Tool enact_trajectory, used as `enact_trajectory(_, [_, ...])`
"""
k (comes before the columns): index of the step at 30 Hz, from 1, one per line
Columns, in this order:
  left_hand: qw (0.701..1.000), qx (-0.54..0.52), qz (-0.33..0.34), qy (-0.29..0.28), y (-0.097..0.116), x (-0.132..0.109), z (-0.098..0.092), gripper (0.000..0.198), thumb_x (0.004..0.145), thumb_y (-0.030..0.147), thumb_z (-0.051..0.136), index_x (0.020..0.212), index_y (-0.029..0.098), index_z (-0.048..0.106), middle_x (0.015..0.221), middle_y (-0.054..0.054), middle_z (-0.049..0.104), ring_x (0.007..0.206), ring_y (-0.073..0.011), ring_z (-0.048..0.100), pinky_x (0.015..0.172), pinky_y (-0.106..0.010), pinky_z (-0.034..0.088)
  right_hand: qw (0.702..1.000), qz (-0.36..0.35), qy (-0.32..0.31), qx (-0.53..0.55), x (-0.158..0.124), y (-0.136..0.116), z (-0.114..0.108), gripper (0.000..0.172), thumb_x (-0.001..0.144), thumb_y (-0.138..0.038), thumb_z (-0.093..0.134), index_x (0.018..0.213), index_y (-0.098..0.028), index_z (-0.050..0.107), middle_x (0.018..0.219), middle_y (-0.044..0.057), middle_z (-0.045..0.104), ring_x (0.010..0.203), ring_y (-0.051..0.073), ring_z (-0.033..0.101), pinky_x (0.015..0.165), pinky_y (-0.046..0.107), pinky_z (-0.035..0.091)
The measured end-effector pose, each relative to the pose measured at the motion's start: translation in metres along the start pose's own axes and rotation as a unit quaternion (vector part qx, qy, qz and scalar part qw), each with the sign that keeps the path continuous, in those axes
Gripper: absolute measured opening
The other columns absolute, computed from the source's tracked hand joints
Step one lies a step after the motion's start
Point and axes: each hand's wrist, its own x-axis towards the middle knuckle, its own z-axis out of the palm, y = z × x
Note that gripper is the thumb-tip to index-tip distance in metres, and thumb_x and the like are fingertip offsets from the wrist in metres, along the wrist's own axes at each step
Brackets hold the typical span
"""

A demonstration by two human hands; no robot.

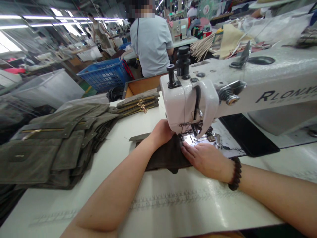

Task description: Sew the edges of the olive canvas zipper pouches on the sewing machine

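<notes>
A dark brown-olive fabric piece [164, 155] lies on the sewing table, its right edge under the presser foot of a white sewing machine [174, 105]. My left hand [162, 134] rests on the far side of this fabric, close to the machine head; its fingers are hidden. My right hand [206, 160] lies beside the needle area, fingers stretched out, their tips touching the fabric's right edge. A lamp lights the metal needle plate [193, 139]. On my right wrist is a dark beaded bracelet [235, 173].
Olive fabric panels with zippers [49, 145] are piled at the left. Behind them lies a stack of zippered pieces [138, 104]. A black flat device [249, 134] lies by the machine bed. A printed ruler [173, 200] crosses the table front. A co-worker [152, 43] sits beyond a blue crate [104, 76].
</notes>
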Motion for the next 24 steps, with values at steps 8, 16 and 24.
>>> enact_trajectory(8, [0.998,0.058,0.003,0.018,0.016,-0.029,-0.018,0.019,0.079,0.015,0.05,0.093,0.014,0.063,0.101,-0.009,0.061,0.095,-0.0232,0.054,0.082,-0.034,0.046,0.963,0.057,-0.047,0.26,-0.035,0.065,-0.024,0.038,0.069,-0.025,0.065,0.106,-0.019,0.056,0.098,0.007,0.058,0.089,0.02,0.055,0.074,0.031,0.045])
enact_trajectory(16, [0.989,0.041,0.134,-0.053,0.056,-0.079,-0.02,0.036,0.075,0.038,0.058,0.101,0.013,0.06,0.1,-0.009,0.06,0.093,-0.0213,0.053,0.08,-0.033,0.048,0.945,0.032,-0.054,0.321,-0.048,0.093,-0.018,0.017,0.063,-0.022,0.07,0.077,-0.021,0.062,0.083,0.003,0.054,0.082,0.019,0.052,0.068,0.029,0.043])
enact_trajectory(24, [0.99,0.009,0.143,0.0,0.054,-0.083,-0.015,0.024,0.083,0.026,0.047,0.095,0.012,0.063,0.097,-0.009,0.063,0.087,-0.0199,0.056,0.078,-0.034,0.049,0.949,0.034,-0.063,0.306,-0.031,0.074,-0.025,0.014,0.062,-0.023,0.072,0.067,-0.019,0.06,0.069,-0.001,0.05,0.068,0.014,0.048,0.06,0.024,0.035])
